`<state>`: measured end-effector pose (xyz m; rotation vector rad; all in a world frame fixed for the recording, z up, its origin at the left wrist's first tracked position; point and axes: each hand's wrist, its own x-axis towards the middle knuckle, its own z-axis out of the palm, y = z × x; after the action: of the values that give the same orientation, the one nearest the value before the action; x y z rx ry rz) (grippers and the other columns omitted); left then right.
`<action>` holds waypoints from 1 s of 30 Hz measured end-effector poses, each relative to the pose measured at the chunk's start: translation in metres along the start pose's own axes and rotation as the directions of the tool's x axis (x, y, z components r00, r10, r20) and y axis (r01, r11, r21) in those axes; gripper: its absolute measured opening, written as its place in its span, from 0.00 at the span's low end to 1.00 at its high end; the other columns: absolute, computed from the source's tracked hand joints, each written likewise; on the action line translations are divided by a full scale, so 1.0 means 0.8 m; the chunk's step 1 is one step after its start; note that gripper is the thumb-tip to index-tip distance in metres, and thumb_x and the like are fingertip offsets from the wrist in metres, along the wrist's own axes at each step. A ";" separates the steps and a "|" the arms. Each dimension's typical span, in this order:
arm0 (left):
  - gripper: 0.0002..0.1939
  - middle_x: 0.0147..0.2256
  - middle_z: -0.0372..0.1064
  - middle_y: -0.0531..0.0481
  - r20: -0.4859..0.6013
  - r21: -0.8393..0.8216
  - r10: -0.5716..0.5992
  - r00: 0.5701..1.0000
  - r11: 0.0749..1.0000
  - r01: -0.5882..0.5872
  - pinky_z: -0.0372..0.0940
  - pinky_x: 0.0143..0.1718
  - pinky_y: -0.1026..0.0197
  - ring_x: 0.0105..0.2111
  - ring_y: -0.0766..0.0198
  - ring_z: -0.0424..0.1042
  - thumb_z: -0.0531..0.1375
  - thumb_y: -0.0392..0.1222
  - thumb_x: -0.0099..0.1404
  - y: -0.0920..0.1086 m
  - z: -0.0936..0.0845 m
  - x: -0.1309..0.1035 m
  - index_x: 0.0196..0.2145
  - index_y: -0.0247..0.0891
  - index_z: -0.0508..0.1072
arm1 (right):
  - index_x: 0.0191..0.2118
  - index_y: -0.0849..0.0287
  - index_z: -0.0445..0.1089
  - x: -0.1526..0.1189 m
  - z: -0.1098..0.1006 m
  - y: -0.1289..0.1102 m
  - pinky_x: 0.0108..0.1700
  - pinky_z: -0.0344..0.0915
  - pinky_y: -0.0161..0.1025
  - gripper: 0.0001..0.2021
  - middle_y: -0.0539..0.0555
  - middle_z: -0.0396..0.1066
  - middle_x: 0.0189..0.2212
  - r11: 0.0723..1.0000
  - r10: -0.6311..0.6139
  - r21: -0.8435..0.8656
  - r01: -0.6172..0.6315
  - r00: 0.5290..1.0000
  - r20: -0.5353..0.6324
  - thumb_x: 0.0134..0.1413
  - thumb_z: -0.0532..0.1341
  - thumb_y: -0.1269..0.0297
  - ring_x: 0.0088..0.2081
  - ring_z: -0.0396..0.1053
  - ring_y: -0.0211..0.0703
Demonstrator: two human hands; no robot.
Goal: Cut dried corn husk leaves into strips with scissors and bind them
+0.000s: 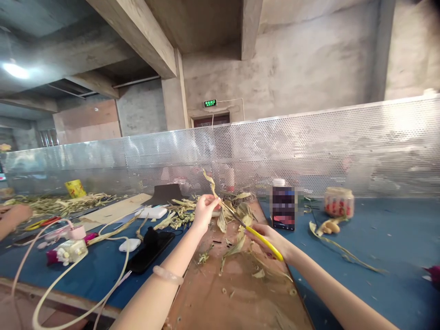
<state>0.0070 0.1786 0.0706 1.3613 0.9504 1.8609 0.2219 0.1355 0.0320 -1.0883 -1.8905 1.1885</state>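
My left hand (205,211) is raised over a brown board, thumb and fingers pinched on a dried plant stem. A curled, pale dried leaf (210,181) sticks up from that pinch. My right hand (266,236) grips yellow-handled scissors (263,240), seen nearly edge-on. Their thin metal blades point up and left to the stem by my left fingertips; whether they are parted cannot be made out. More withered leaves (222,222) hang below the blades. Leaf scraps and small bits lie on the brown board (209,298) under my hands.
Left of the board lie a black phone (151,250), a white earbud case (129,244), looping cables and a dried plant pile (178,215). To the right stand a lit phone (283,208) and a jar (338,201). Another person's hand (15,217) is far left. A perforated metal screen (292,146) runs behind.
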 end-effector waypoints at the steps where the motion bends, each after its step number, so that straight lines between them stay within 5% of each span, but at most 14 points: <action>1: 0.16 0.25 0.71 0.52 0.002 -0.005 0.001 1.000 1.000 -0.001 0.67 0.32 0.60 0.24 0.67 0.71 0.68 0.42 0.46 0.000 0.000 0.000 0.30 0.36 0.66 | 0.28 0.56 0.57 0.000 0.000 0.000 0.13 0.49 0.27 0.21 0.37 0.45 0.11 1.000 0.000 -0.001 0.000 1.000 0.002 0.44 0.59 0.42 0.12 0.46 0.28; 20: 0.13 0.27 0.72 0.50 -0.020 0.098 0.094 0.995 0.991 -0.092 0.63 0.34 0.62 0.28 0.65 0.71 0.68 0.42 0.47 0.002 -0.004 -0.001 0.29 0.35 0.70 | 0.32 0.59 0.62 0.005 0.001 0.006 0.14 0.49 0.29 0.22 0.38 0.47 0.12 0.999 0.001 -0.048 -0.001 1.000 -0.001 0.44 0.59 0.42 0.13 0.47 0.29; 30: 0.13 0.28 0.73 0.49 -0.032 0.125 0.113 0.993 0.986 -0.109 0.62 0.35 0.62 0.30 0.64 0.71 0.67 0.43 0.47 -0.003 -0.007 0.003 0.30 0.36 0.70 | 0.26 0.57 0.58 0.005 0.010 0.002 0.17 0.48 0.31 0.21 0.40 0.49 0.13 0.993 -0.039 -0.116 0.031 0.997 -0.065 0.47 0.56 0.41 0.14 0.51 0.30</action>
<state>0.0009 0.1811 0.0686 1.4834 1.0434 1.9450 0.2138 0.1363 0.0277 -1.1373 -1.9382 1.0213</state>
